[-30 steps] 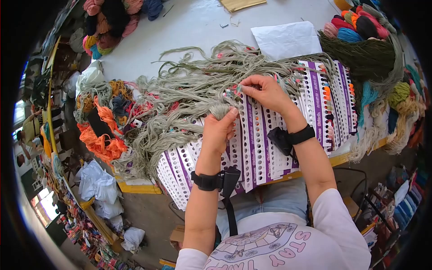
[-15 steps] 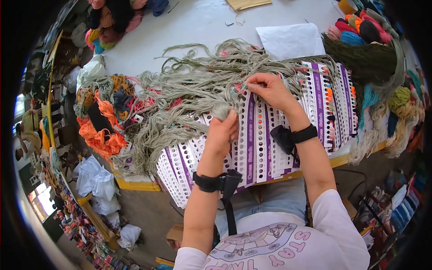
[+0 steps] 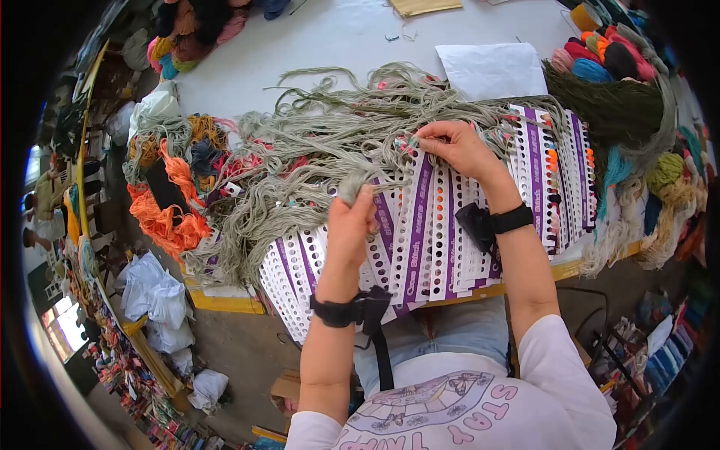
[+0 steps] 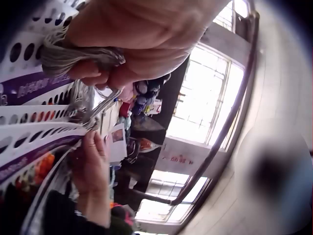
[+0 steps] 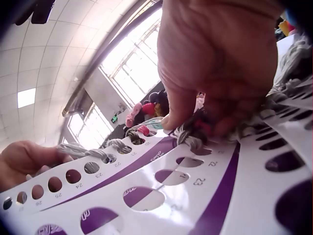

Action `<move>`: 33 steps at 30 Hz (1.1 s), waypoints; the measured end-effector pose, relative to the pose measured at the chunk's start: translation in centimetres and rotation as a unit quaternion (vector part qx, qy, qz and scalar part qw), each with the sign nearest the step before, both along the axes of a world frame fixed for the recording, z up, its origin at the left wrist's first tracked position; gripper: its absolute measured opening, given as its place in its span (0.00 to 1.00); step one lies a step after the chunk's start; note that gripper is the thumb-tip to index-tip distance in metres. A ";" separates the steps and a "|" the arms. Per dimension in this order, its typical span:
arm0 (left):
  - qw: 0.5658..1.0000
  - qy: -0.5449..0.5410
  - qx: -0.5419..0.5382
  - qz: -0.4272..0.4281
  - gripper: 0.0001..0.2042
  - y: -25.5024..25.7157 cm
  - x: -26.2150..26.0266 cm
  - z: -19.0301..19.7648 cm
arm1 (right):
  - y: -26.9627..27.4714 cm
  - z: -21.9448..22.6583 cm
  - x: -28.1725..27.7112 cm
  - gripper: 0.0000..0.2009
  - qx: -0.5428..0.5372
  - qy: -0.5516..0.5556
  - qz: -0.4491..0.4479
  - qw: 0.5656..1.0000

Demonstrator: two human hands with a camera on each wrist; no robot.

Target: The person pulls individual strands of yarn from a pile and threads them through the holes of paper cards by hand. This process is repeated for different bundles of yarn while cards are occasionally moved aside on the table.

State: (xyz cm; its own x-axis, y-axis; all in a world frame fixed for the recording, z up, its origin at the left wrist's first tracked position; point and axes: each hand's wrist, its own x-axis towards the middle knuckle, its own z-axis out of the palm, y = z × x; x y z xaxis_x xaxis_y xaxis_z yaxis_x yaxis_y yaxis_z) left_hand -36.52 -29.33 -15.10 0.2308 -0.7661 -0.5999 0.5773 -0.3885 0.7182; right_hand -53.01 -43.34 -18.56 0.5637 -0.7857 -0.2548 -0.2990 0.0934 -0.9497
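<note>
A bundle of grey-green thread (image 3: 351, 186) is gripped in the left hand (image 3: 351, 225), its strands bunched between thumb and fingers; the left wrist view shows the bundle (image 4: 73, 58) close up. The right hand (image 3: 463, 154) pinches near the top end of a white and purple punched card (image 3: 409, 240), right of the left hand. In the right wrist view grey threads (image 5: 115, 144) are looped through holes at that card's upper edge, and the fingertips of the right hand (image 5: 215, 73) partly hide the end. Strands run from the card toward the left hand (image 5: 29, 161).
Similar cards (image 3: 536, 180) fan along the table's front edge. Grey-green threads (image 3: 315, 127) spread behind them. Orange yarn (image 3: 169, 225) lies at the left, dark green yarn (image 3: 615, 101) at the right. A white sheet (image 3: 491, 71) lies behind, and coloured skeins (image 3: 199, 30) sit at the back left.
The left hand has moved left and slightly down with the thread bundle, away from the right hand. The right hand keeps its pinch at the card's top end.
</note>
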 end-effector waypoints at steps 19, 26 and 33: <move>0.906 -0.279 -0.248 0.202 0.11 22.5 39.9 18.2 | -0.3 -1.2 1.2 0.10 -0.123 0.220 0.070 0.965; 0.949 -0.233 -0.158 0.146 0.14 14.7 25.6 17.8 | 1.5 4.1 2.7 0.11 -0.196 0.172 0.000 0.965; 0.976 0.147 -0.122 0.100 0.07 3.9 4.6 5.6 | 10.6 11.1 8.6 0.12 -0.092 -0.079 0.049 0.992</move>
State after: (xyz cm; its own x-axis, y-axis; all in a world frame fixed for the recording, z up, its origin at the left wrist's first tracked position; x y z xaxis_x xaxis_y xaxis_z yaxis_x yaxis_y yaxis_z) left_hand -31.94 -25.47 -9.52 0.2367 -0.8517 -0.4675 0.8188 -0.0842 0.5679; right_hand -44.39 -32.76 -7.43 0.6604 -0.7507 -0.0158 -0.1451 -0.1069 -0.9836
